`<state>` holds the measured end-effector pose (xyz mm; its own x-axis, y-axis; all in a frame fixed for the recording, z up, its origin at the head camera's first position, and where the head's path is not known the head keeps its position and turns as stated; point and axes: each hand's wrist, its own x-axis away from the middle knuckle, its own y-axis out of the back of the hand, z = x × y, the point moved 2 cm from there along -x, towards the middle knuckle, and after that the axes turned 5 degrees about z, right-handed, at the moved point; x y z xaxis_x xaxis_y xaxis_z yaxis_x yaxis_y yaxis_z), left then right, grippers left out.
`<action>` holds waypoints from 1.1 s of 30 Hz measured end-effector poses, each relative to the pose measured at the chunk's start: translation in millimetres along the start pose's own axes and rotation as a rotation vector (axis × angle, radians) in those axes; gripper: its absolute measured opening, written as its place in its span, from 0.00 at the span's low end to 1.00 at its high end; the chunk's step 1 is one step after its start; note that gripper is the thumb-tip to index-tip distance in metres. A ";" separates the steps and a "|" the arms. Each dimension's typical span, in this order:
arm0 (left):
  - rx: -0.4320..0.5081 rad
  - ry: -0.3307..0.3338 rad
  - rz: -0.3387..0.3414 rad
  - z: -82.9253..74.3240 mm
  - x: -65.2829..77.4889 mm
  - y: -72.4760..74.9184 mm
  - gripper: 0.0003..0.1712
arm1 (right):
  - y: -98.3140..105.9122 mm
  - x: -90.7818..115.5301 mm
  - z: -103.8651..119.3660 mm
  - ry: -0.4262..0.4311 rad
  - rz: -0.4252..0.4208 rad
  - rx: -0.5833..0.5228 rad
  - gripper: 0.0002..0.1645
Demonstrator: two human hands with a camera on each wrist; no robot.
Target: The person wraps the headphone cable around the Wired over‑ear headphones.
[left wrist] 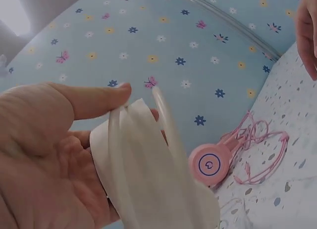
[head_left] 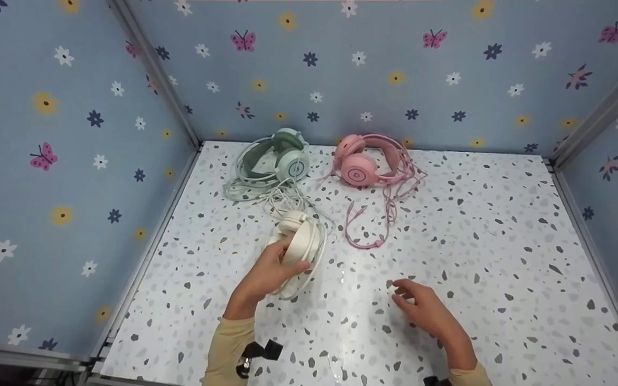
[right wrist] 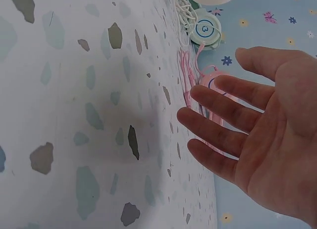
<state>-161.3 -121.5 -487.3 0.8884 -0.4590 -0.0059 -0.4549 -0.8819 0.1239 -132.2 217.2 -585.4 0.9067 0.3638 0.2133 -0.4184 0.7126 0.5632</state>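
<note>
White headphones [head_left: 304, 241] are in my left hand [head_left: 269, 273], which grips them by the headband, thumb on one side and fingers on the other. In the left wrist view the white headband [left wrist: 143, 164] and its thin side bars fill the space in front of the palm; the fingers are partly hidden behind it. Their white cable [head_left: 287, 201] trails toward the back. My right hand [head_left: 421, 305] hovers over the table to the right, holding nothing. The right wrist view shows its fingers [right wrist: 223, 108] spread and loosely bent.
Green headphones [head_left: 293, 163] lie at the back left, their cable close to the white one. Pink headphones [head_left: 360, 169] lie beside them on the right, with a pink cable [head_left: 362, 246] reaching forward. Flowered panels [head_left: 341, 64] enclose the speckled table [head_left: 480, 225] at the back and sides.
</note>
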 end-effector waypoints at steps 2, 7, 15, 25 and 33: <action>0.085 -0.036 0.042 0.4 -1.4 -2.2 0.30 | 0.5 1.9 -1.8 -0.013 -0.003 0.003 0.20; 0.271 -0.141 0.143 -1.0 -9.0 -9.6 0.32 | 6.1 6.2 -3.7 -0.023 -0.033 0.008 0.20; 0.541 -0.204 0.189 1.5 -21.2 -28.4 0.34 | 11.0 12.1 -6.0 -0.033 -0.060 0.007 0.19; 0.864 -0.113 0.152 34.4 -25.4 -36.7 0.30 | 10.9 15.8 -8.1 -0.058 -0.068 0.000 0.20; 0.785 -0.022 0.012 45.7 -19.1 -22.0 0.21 | 9.1 13.4 -8.8 -0.041 -0.061 0.009 0.20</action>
<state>-171.0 -98.3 -535.3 0.8854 -0.4639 -0.0294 -0.3824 -0.6909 -0.6136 -124.4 233.8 -584.5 0.9320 0.2948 0.2107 -0.3619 0.7269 0.5836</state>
